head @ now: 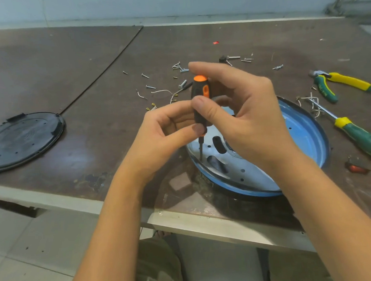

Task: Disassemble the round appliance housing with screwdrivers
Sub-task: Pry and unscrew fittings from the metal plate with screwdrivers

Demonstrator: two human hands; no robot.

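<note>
The round appliance housing (304,134), blue-rimmed with a shiny metal inner plate full of holes and slots, lies near the table's front edge. A black-and-orange screwdriver (199,90) stands upright with its tip on the plate's left part. My left hand (169,128) pinches the lower end of the handle between thumb and fingers. My right hand (238,107) holds the upper handle, thumb on its front and index finger curved over the orange cap. My right hand hides the housing's middle.
A black round cover (23,138) lies at the left. Loose screws (180,67) and wire bits are scattered behind the hands. Green-yellow pliers (336,83), a green-yellow screwdriver (356,133) and a red switch (357,168) lie at the right. The table edge (206,223) is close to me.
</note>
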